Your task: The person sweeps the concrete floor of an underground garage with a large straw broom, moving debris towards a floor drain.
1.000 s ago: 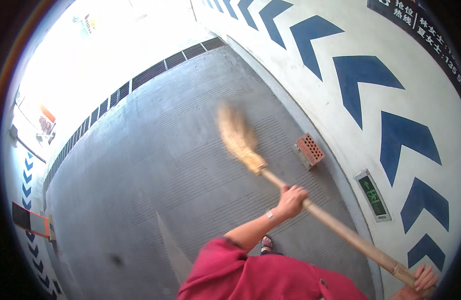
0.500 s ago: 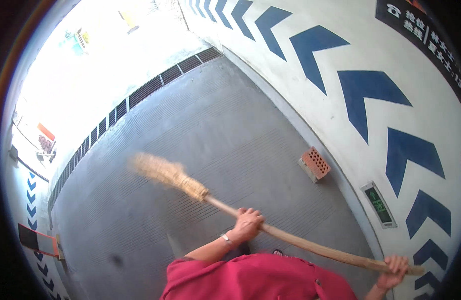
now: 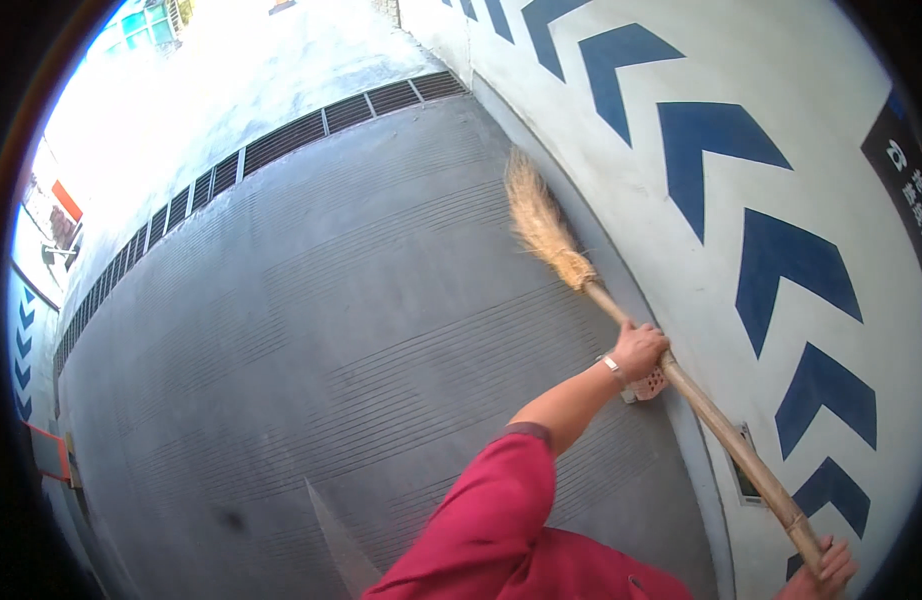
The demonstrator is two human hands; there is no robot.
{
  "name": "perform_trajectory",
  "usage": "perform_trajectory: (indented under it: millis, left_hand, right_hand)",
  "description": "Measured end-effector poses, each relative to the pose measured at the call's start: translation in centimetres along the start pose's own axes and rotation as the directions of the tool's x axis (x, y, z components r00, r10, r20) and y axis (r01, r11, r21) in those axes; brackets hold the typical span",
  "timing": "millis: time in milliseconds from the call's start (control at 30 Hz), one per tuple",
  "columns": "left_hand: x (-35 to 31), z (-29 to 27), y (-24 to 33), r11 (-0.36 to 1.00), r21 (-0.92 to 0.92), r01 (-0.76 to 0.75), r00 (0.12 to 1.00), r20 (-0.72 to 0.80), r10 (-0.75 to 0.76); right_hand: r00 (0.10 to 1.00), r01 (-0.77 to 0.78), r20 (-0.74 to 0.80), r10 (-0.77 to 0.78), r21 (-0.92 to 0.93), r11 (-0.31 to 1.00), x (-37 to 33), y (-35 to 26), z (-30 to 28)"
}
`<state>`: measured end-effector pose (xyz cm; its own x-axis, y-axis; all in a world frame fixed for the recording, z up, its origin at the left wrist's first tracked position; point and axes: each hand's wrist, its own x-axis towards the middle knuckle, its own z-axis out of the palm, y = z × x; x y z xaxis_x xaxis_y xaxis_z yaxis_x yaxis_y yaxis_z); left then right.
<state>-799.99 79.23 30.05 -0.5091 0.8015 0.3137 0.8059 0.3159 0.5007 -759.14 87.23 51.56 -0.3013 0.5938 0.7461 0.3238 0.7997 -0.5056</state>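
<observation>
A long broom with a pale wooden handle and a straw head slants across the right side. My left hand is wrapped round the handle a short way below the straw. Near the handle's lower end, my right hand grips it at the bottom right of the view. The straw tips lie close to the foot of the white wall; whether they touch the ground I cannot tell. Partly hidden behind my left hand, a perforated brick sits on the ground by the wall.
White wall with dark blue chevrons runs along the right, with a low kerb at its foot. A framed sign is partly behind the handle. Grey grooved paving slopes toward a long drain grate. Bright ground lies beyond.
The broom head has swung from the left over to the right, up beside the wall. My left arm has reached out forward and right with it, and the view has shifted. Both hands keep their grip.
</observation>
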Motion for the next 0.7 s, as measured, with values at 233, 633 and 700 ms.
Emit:
perform_trajectory:
  millis: [233,633,700]
  left_hand:
    - [-18.5,-9.1,-6.4,0.928,0.107,0.358,0.919,-0.215,-0.330]
    - [-21.5,-18.8,-9.2,0.893,0.274,0.356,0.933,-0.151,-0.326]
    - [-15.5,-18.2,-8.8,0.941,0.243,0.236,0.969,-0.126,-0.211]
  right_hand:
    - [0.846,-0.474,0.508,-0.163,0.856,0.209,2.7,-8.1,9.3]
    - [0.772,-0.626,0.634,0.036,0.769,-0.130,1.5,-8.3,14.5]
    - [0.813,-0.578,0.580,0.042,0.814,-0.063,3.3,-7.3,12.2]
